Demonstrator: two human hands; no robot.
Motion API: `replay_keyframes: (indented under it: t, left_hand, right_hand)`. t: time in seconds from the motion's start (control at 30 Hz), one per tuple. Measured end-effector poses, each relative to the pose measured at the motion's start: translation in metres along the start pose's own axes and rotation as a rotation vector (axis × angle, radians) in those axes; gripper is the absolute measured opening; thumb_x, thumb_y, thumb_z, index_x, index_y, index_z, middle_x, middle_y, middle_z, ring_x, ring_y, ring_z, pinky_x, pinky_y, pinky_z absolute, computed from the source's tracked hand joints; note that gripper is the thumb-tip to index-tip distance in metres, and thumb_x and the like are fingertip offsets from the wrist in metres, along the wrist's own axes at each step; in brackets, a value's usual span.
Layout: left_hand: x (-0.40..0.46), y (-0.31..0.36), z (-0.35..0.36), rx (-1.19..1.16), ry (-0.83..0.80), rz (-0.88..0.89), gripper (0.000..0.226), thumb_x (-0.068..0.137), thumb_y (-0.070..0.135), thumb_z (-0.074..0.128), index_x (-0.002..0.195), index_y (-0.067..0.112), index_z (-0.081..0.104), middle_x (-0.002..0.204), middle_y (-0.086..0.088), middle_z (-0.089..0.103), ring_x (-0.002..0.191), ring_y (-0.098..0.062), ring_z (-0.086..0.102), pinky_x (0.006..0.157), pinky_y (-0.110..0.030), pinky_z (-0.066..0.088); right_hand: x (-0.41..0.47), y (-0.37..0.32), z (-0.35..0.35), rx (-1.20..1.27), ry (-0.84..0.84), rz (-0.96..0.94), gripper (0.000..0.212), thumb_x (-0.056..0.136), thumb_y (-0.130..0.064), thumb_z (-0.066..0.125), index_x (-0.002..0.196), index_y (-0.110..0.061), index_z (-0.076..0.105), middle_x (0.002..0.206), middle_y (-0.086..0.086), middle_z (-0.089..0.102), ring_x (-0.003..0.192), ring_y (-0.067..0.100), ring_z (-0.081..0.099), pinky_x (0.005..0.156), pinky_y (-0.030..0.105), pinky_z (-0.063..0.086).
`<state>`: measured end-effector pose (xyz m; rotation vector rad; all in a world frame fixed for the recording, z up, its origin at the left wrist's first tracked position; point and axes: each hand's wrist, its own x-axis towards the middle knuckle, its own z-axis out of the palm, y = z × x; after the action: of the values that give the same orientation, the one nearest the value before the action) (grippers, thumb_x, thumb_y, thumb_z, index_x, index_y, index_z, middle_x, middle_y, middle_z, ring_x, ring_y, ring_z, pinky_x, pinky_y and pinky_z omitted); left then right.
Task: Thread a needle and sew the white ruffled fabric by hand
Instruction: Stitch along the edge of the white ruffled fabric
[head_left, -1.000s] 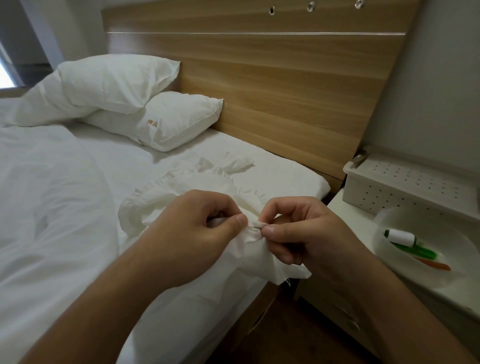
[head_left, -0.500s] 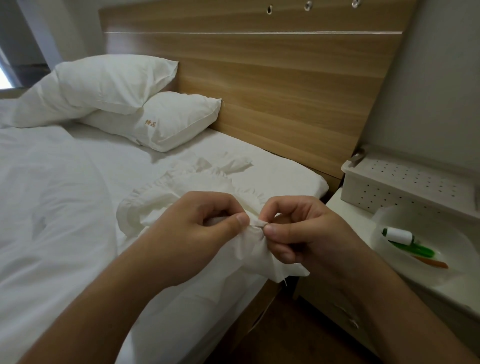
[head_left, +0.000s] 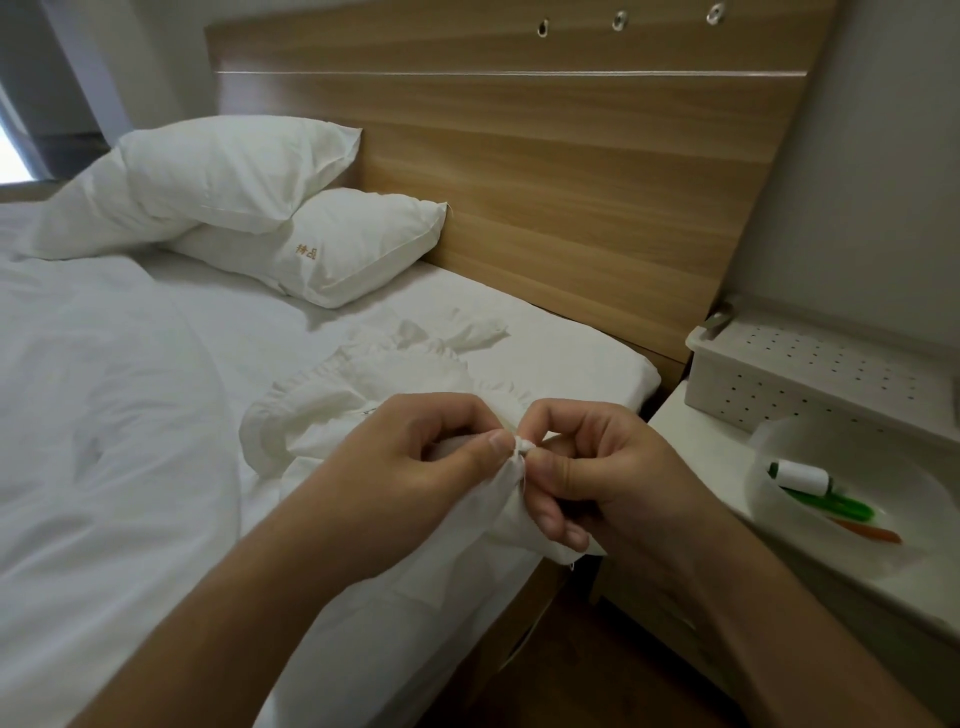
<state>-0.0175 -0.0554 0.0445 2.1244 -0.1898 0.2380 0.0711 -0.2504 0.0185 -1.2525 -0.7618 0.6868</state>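
1. The bed (head_left: 156, 467) fills the left half of the frame, all white linen, with a wooden headboard (head_left: 545, 156) across the top.
2. Two white pillows (head_left: 234, 171) are stacked in the upper left, the lower one leaning against the headboard.
3. The white ruffled fabric (head_left: 363, 384) lies bunched on the mattress at centre; its near edge is lifted off the bed and gathered between both hands, with a fold hanging below them.
4. The left hand (head_left: 415, 467), centre frame, has its fingers curled and thumb pressed on the gathered fabric edge.
5. The right hand (head_left: 597, 467), just beside it and nearly touching, pinches the same bunched tip between thumb and forefinger. I cannot make out a needle there; the fingertips cover that spot.
6. A white perforated box (head_left: 810, 374) sits on the nightstand (head_left: 701, 431) at right.
7. In front of it, lower right, a translucent bowl (head_left: 779, 436) holds a white thread spool (head_left: 802, 475), something green and something orange.
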Motion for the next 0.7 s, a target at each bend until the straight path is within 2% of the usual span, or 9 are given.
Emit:
replay_keyframes:
  t: [0.1,0.2,0.23,0.27,0.37,0.5,0.6,0.7]
  left_hand:
    - [0.0,0.001,0.001,-0.034,0.001,0.005,0.022,0.097,0.041,0.061,0.082,0.031,0.074,0.069,0.006,0.064,0.068,-0.009,0.058,0.066,-0.033,0.047]
    - [-0.001,0.004,0.003,-0.029,-0.013,0.026,0.025,0.098,0.042,0.06,0.083,0.028,0.074,0.072,-0.004,0.066,0.071,-0.029,0.062,0.068,-0.053,0.051]
    - [-0.001,0.005,0.004,-0.026,-0.012,0.033,0.026,0.098,0.042,0.059,0.084,0.027,0.074,0.074,-0.007,0.067,0.073,-0.033,0.063,0.069,-0.056,0.051]
    - [-0.001,0.005,0.005,-0.023,-0.006,0.037,0.026,0.098,0.043,0.059,0.085,0.027,0.074,0.074,-0.007,0.066,0.074,-0.033,0.062,0.069,-0.056,0.051]
    - [0.0,0.005,0.006,-0.013,0.019,0.03,0.026,0.099,0.043,0.057,0.083,0.03,0.074,0.072,0.003,0.064,0.068,-0.017,0.059,0.063,-0.038,0.049]
    - [0.0,0.004,0.005,-0.036,0.062,0.012,0.028,0.103,0.042,0.058,0.084,0.028,0.074,0.077,0.002,0.068,0.072,-0.012,0.062,0.066,-0.031,0.051]
    - [-0.001,0.006,0.002,-0.066,0.084,0.004,0.028,0.106,0.036,0.062,0.082,0.026,0.073,0.077,0.001,0.068,0.072,-0.008,0.06,0.065,-0.02,0.048]
    - [-0.001,0.008,0.002,-0.08,0.081,-0.016,0.025,0.104,0.029,0.062,0.082,0.024,0.073,0.077,0.0,0.068,0.072,-0.008,0.061,0.065,-0.019,0.048]
  right_hand:
    - [-0.001,-0.002,-0.001,-0.026,-0.016,-0.005,0.011,0.097,-0.008,0.061,0.108,-0.006,0.058,0.063,0.017,0.063,0.042,0.018,0.053,0.044,0.028,0.033]
    - [-0.003,-0.005,-0.001,-0.039,-0.032,-0.008,0.021,0.099,-0.011,0.063,0.117,-0.007,0.054,0.069,0.019,0.067,0.044,0.021,0.055,0.045,0.03,0.034]
    - [-0.004,-0.006,-0.002,-0.037,-0.026,-0.009,0.024,0.098,-0.013,0.063,0.118,-0.006,0.053,0.071,0.02,0.069,0.044,0.022,0.055,0.045,0.029,0.034]
    - [-0.004,-0.007,-0.003,-0.035,-0.016,-0.01,0.026,0.097,-0.016,0.064,0.119,-0.006,0.053,0.074,0.02,0.07,0.045,0.022,0.055,0.045,0.028,0.035]
    - [-0.004,-0.009,-0.005,-0.027,0.032,-0.022,0.027,0.099,-0.022,0.06,0.117,-0.002,0.055,0.082,0.024,0.071,0.049,0.024,0.055,0.047,0.029,0.036]
    - [-0.004,-0.01,-0.008,-0.054,0.125,-0.027,0.018,0.093,-0.011,0.062,0.106,0.002,0.061,0.082,0.021,0.068,0.054,0.024,0.055,0.048,0.03,0.039]
    - [-0.006,-0.011,-0.008,-0.158,0.186,-0.045,0.003,0.096,0.003,0.063,0.099,0.004,0.064,0.08,0.017,0.068,0.059,0.025,0.058,0.05,0.03,0.046]
    - [-0.005,-0.011,-0.007,-0.293,0.265,-0.055,0.007,0.095,0.007,0.063,0.093,0.003,0.068,0.074,0.01,0.068,0.061,0.021,0.062,0.053,0.03,0.052]
